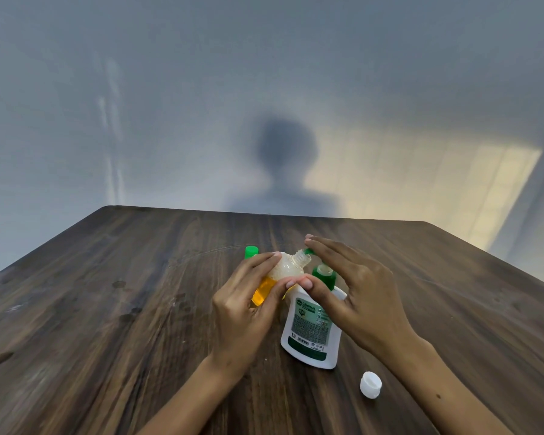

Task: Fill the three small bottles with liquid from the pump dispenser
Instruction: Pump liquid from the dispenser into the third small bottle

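My left hand (pixel 248 296) grips a small clear bottle (pixel 283 270), tilted with its open neck pointing right toward the green pump spout. Orange liquid fills its lower part, foam above. A white pump dispenser (pixel 311 328) with a green pump head (pixel 324 274) stands just right of it. My right hand (pixel 355 284) lies over the pump head, fingers straight, thumb touching the dispenser's shoulder. A second small bottle with a green cap (pixel 251 252) stands behind my left hand, mostly hidden.
A white cap (pixel 370 384) lies on the dark wooden table (pixel 107 309) to the front right of the dispenser. The table's far edge meets a grey wall with a person's shadow on it.
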Available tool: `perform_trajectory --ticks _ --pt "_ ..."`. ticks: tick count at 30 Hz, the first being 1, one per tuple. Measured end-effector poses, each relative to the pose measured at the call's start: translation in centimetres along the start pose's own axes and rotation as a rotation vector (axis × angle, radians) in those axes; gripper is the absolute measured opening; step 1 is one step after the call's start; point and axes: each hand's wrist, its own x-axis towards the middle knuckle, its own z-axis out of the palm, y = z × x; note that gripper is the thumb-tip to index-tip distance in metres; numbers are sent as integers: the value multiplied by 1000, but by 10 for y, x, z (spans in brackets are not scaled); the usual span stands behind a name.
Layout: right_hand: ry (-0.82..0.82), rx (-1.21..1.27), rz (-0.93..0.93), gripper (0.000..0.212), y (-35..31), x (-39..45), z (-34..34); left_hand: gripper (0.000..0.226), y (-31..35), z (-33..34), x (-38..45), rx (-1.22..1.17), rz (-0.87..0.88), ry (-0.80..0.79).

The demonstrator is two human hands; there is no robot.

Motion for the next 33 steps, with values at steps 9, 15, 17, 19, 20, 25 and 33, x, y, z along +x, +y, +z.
perform_trajectory --ticks 9,15,17,19,20,25,33 --pt "5 6 24 75 -3 -2 5 34 -1 0 0 0 -7 -1" --pt "7 4 19 75 -2 4 -1 34 0 0 1 -16 -3 29" --pt "9 -3 23 76 -4 2 0 34 1 0 1 -16 1 26" --pt "4 -10 25 77 -5 2 2 34 -1 0 1 -8 0 16" --pt "1 -16 24 77 -5 1 3 34 -2 0 1 -4 -3 9" --pt "-9 2 18 77 -2 1 0 34 -1 1 1 4 15 7" --pt "-7 -17 24 76 -3 0 3 35 -2 1 1 10 6 0"
